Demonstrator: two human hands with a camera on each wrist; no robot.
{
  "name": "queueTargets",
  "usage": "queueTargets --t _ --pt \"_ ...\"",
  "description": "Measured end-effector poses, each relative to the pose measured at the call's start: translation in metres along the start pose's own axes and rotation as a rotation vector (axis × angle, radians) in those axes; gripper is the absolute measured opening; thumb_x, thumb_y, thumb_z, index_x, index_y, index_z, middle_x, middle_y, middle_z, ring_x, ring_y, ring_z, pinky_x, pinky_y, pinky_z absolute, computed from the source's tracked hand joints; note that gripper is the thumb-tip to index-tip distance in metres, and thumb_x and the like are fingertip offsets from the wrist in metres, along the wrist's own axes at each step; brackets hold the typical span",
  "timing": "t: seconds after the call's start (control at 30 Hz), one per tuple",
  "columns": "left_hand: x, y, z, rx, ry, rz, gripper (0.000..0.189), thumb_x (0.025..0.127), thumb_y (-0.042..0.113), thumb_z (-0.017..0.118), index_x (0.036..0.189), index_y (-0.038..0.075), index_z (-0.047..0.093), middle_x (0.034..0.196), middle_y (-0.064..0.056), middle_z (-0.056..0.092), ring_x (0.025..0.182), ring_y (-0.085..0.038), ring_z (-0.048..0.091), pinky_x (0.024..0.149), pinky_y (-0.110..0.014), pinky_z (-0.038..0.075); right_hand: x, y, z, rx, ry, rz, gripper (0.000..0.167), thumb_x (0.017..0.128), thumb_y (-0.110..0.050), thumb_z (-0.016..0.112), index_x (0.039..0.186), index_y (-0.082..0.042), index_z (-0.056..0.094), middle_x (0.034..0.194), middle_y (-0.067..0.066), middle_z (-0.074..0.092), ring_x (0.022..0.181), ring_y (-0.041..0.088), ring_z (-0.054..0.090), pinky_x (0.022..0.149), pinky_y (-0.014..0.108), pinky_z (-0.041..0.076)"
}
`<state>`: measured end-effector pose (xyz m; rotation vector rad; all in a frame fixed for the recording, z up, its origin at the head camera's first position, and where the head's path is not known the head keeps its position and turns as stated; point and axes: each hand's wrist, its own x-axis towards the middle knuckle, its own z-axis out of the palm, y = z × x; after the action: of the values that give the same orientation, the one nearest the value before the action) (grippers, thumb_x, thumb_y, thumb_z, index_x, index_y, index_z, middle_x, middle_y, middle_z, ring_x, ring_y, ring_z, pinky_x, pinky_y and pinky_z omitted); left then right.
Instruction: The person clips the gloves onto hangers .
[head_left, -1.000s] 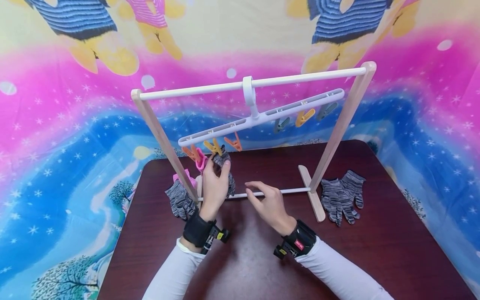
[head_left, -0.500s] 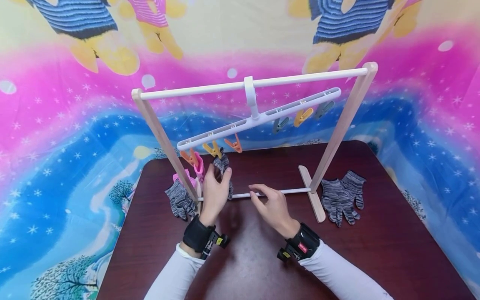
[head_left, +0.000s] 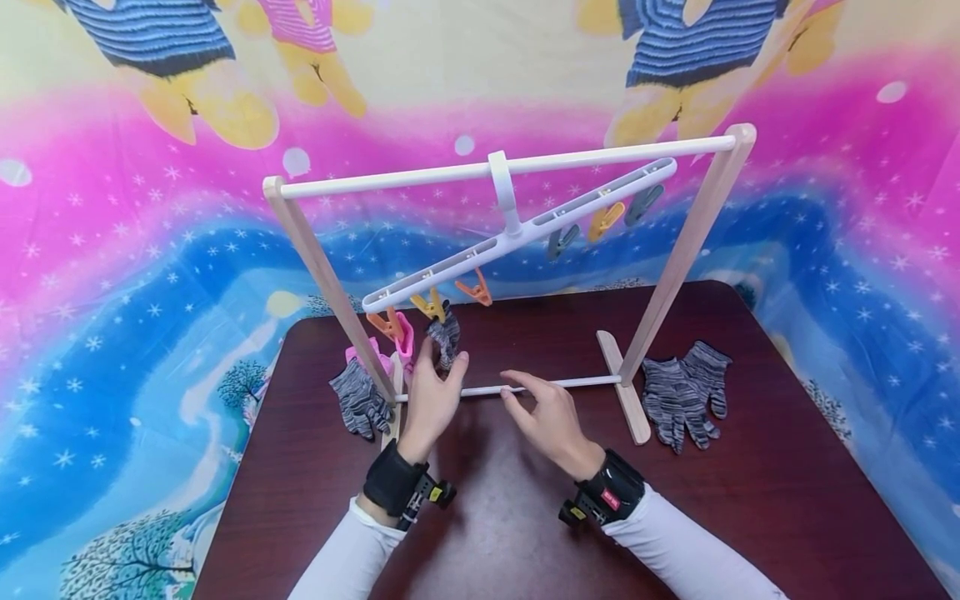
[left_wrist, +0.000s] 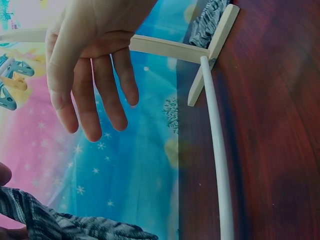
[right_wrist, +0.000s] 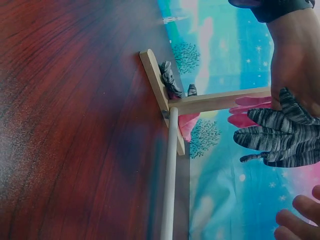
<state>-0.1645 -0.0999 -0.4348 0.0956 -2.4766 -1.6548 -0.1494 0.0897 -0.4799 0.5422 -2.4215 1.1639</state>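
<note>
L hand [head_left: 433, 404] at grey glove [head_left: 447, 335], fingers either side of it; can't tell if it's pinched. Glove hangs from yellow clip [head_left: 429, 305] near low end of white hanger [head_left: 450, 273]. R hand [head_left: 551, 417] open, fingers loosely bent, holding nothing, just R of L hand. Pink glove [head_left: 406, 340] beside grey one, at orange clip [head_left: 384, 322].

Hanger hooked on top bar of wood rack [head_left: 701, 242], tilted, L end down. Rack on dk red table [head_left: 795, 500]; more grey gloves [head_left: 678, 398] lie by its R foot, another by L post. Patterned cloth [head_left: 465, 75] behind.
</note>
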Motion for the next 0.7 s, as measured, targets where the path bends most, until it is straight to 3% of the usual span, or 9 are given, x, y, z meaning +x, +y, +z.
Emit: queueTargets --t 0.33,0.7 --pt "-0.006 -0.007 0.003 0.064 -0.03 -0.026 0.072 0.099 0.036 0.061 0.157 0.005 0.031 0.154 -0.022 0.047 0.14 -0.037 0.049 0.112 -0.056 0.042 -0.005 0.002 -0.002 -0.024 -0.089 0.048 0.033 0.094 -0.022 0.07 0.126 -0.012 0.071 0.123 0.007 0.074 0.112 0.023 0.071 0.086 0.045 0.058" --pt "-0.009 -0.013 0.004 0.055 -0.047 -0.025 0.072 0.098 0.034 0.064 0.157 0.007 0.032 0.153 -0.021 0.048 0.139 -0.036 0.051 0.111 -0.055 0.044 -0.009 0.008 -0.004 -0.082 -0.133 0.059 0.038 0.093 -0.025 0.071 0.128 -0.012 0.069 0.129 0.007 0.071 0.121 0.024 0.067 0.092 0.045 0.057"
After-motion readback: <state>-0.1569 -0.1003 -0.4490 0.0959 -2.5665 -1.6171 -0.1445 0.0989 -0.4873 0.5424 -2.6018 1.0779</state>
